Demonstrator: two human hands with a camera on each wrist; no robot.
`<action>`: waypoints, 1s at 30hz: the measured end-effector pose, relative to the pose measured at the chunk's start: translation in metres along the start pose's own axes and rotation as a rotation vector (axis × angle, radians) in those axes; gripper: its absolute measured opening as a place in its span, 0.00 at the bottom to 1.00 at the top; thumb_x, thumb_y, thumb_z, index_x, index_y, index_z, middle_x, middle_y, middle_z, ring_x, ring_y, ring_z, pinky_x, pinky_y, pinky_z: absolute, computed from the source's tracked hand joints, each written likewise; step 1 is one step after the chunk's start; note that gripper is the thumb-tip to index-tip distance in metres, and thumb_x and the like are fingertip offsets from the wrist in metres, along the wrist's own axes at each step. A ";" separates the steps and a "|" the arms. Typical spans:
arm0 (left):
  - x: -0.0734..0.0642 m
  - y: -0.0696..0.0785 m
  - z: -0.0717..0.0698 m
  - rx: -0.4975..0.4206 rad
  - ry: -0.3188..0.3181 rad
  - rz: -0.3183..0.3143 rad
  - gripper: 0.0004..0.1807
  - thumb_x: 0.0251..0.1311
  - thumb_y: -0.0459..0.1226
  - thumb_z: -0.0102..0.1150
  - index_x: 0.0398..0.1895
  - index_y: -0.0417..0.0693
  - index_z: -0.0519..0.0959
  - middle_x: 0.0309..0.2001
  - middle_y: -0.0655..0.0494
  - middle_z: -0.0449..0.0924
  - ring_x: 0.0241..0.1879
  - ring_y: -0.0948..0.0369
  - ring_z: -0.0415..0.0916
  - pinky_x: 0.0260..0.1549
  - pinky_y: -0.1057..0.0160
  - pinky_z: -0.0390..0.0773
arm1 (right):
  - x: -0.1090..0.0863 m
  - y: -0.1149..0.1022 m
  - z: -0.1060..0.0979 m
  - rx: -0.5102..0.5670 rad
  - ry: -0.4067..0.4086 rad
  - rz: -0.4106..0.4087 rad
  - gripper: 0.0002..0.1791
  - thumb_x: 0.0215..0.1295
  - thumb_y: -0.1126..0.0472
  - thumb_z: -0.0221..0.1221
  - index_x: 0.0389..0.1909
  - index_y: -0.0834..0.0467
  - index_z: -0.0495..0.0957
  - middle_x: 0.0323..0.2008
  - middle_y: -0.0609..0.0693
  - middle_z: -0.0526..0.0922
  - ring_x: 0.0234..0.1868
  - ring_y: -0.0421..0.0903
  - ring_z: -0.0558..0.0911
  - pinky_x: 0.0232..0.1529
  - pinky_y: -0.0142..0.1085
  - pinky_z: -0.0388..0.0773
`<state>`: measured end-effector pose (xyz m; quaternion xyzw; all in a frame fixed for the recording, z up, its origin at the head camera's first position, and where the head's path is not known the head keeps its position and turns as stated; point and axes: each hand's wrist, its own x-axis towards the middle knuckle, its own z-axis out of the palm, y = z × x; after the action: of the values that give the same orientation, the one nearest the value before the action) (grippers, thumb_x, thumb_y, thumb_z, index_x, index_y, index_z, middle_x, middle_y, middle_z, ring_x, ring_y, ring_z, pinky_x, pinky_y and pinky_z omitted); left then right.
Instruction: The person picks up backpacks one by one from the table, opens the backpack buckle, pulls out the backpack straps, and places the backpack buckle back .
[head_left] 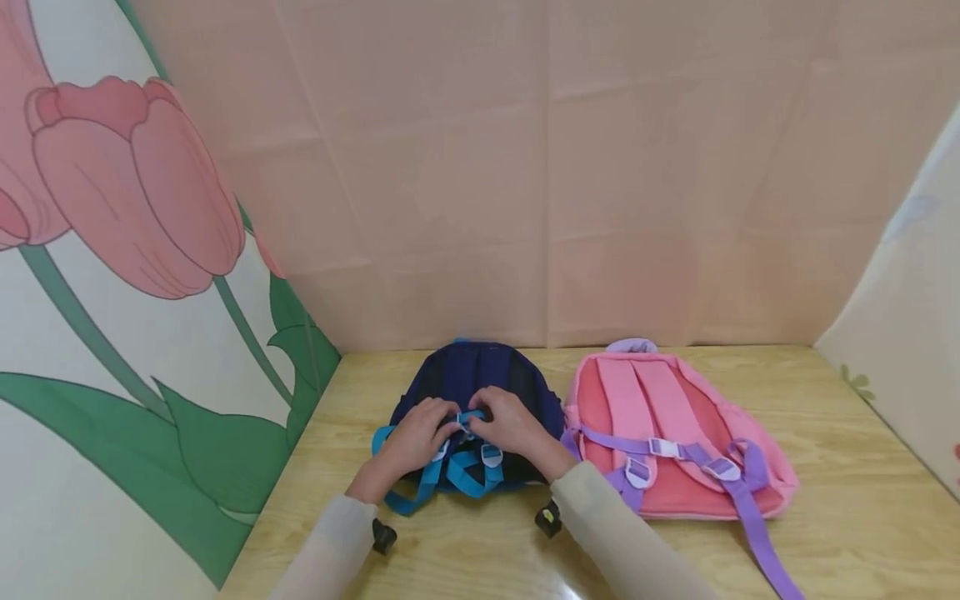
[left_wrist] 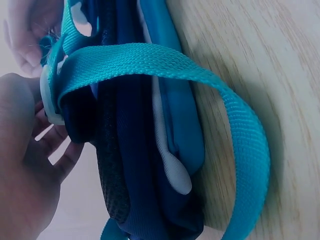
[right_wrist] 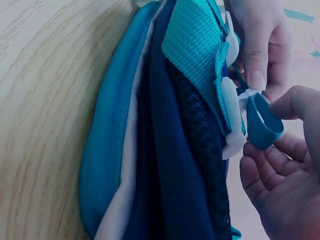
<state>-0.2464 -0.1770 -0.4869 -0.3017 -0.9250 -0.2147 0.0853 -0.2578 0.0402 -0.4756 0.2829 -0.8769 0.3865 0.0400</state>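
A navy backpack [head_left: 480, 367] with blue straps lies on the wooden table, its strap side up. Over its middle, my left hand [head_left: 420, 433] pinches a small white buckle [right_wrist: 247, 94], thumb on top. Opposite it, my right hand [head_left: 513, 423] grips a looped end of the blue chest strap [right_wrist: 265, 125] between thumb and fingers, close beside the buckle. White strap adjusters [right_wrist: 232, 120] sit on the shoulder straps just below both hands. A loose blue strap [left_wrist: 245, 135] arcs off the bag onto the table in the left wrist view.
Right beside the navy bag lies a pink backpack [head_left: 615, 383] with purple straps, its white chest buckle [head_left: 664, 448] fastened. One purple strap [head_left: 765, 542] trails toward the table's front. A pink-beige cloth [head_left: 480, 183] hangs behind, and a tulip-print panel [head_left: 142, 192] stands at left.
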 end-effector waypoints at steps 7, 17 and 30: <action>0.002 0.000 0.001 0.006 -0.004 0.000 0.11 0.74 0.42 0.55 0.52 0.48 0.79 0.48 0.56 0.81 0.46 0.59 0.74 0.48 0.56 0.77 | 0.002 -0.001 -0.002 -0.027 -0.010 -0.002 0.06 0.65 0.59 0.66 0.39 0.57 0.82 0.36 0.48 0.79 0.35 0.41 0.77 0.40 0.35 0.78; 0.001 -0.001 0.001 -0.010 -0.020 -0.011 0.10 0.75 0.41 0.55 0.53 0.48 0.78 0.48 0.56 0.81 0.48 0.59 0.75 0.50 0.55 0.77 | 0.002 -0.002 -0.003 -0.023 -0.016 0.014 0.06 0.64 0.59 0.66 0.38 0.57 0.82 0.35 0.47 0.78 0.34 0.42 0.76 0.39 0.35 0.78; 0.002 -0.002 0.000 -0.044 -0.032 -0.007 0.10 0.75 0.41 0.54 0.53 0.46 0.77 0.49 0.54 0.79 0.51 0.57 0.76 0.54 0.54 0.77 | 0.003 -0.005 -0.003 -0.028 -0.032 0.024 0.06 0.65 0.59 0.66 0.38 0.56 0.81 0.35 0.47 0.78 0.34 0.41 0.76 0.40 0.35 0.78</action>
<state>-0.2491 -0.1771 -0.4868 -0.3035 -0.9224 -0.2303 0.0630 -0.2584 0.0382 -0.4694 0.2778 -0.8860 0.3703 0.0252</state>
